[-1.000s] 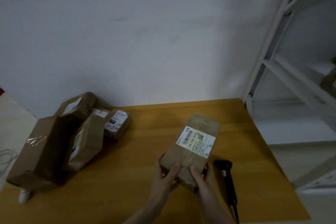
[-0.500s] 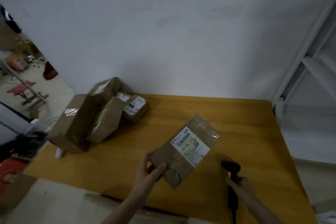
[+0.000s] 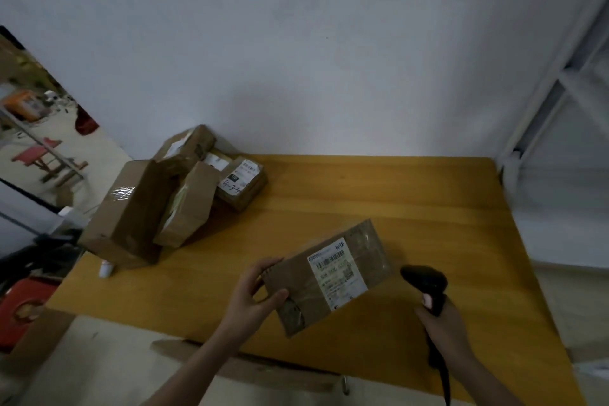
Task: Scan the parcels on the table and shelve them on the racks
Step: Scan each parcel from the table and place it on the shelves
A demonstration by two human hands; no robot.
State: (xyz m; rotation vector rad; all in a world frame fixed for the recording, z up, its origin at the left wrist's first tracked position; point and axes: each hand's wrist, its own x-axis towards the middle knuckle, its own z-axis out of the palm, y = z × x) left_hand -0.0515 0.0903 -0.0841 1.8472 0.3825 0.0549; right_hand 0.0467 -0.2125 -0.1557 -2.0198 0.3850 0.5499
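My left hand (image 3: pixel 252 297) grips the near-left end of a brown cardboard parcel (image 3: pixel 329 277), held just above the wooden table (image 3: pixel 412 208) with its white barcode label facing up. My right hand (image 3: pixel 441 323) holds a black handheld scanner (image 3: pixel 426 283) by its handle, its head raised just right of the parcel. A pile of several brown parcels (image 3: pixel 171 198) lies at the table's far left.
A white metal rack (image 3: pixel 560 76) stands to the right of the table. A small white bottle (image 3: pixel 106 269) sits by the pile at the table's left edge. A cardboard sheet (image 3: pixel 250 369) pokes out below the near edge. Red items lie on the floor at left.
My right hand let go of the parcel, took the scanner off the table and lifted it. My left hand now holds the parcel alone, turned more crosswise.
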